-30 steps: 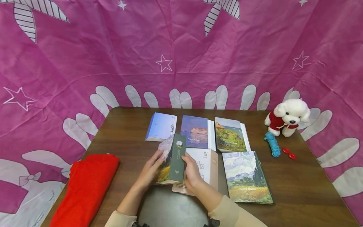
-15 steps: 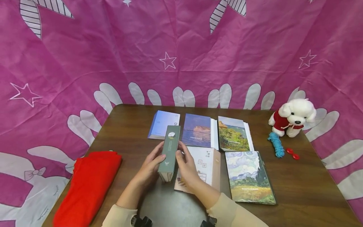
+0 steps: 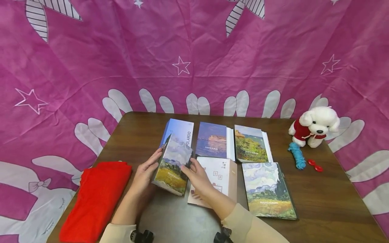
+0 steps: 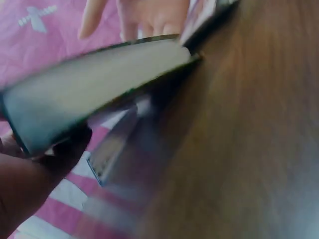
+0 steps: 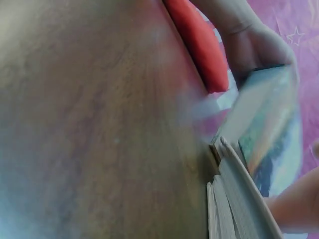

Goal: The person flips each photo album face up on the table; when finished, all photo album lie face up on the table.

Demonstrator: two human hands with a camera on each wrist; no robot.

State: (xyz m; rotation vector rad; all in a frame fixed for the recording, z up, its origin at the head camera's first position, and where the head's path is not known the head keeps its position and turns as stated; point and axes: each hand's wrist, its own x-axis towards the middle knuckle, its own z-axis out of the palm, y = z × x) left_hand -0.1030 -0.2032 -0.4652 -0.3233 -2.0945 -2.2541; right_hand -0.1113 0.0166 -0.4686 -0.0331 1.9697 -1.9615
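Both hands hold a thick photo album (image 3: pixel 173 163) whose cover is a painted landscape of pale clouds over a yellow field. It is tilted, cover towards the head camera, above the near part of the table. My left hand (image 3: pixel 146 170) grips its left side. The right hand (image 3: pixel 197 175) holds the right edge, thumb on the cover. In the left wrist view the album's page block (image 4: pixel 99 82) shows between its boards, the left hand (image 4: pixel 25 184) around one end. Right beside it lies a white-and-pink album (image 3: pixel 212 179), partly covered by the right hand.
Behind stand a blue POLAROID album (image 3: pixel 181 130), a sea-painting album (image 3: pixel 211 138) and a garden-painting album (image 3: pixel 250 145). A cloud-and-field album (image 3: pixel 268 189) lies at right. Red cloth (image 3: pixel 95 199) is at left; a toy dog (image 3: pixel 316 125), blue cord (image 3: pixel 297 156) and red bow-shaped item (image 3: pixel 315 165) at right.
Both hands have turned the album: its green spine faced up half a second ago, and now the painted cover does. The left hand has shifted leftward. The head view has swung slightly.
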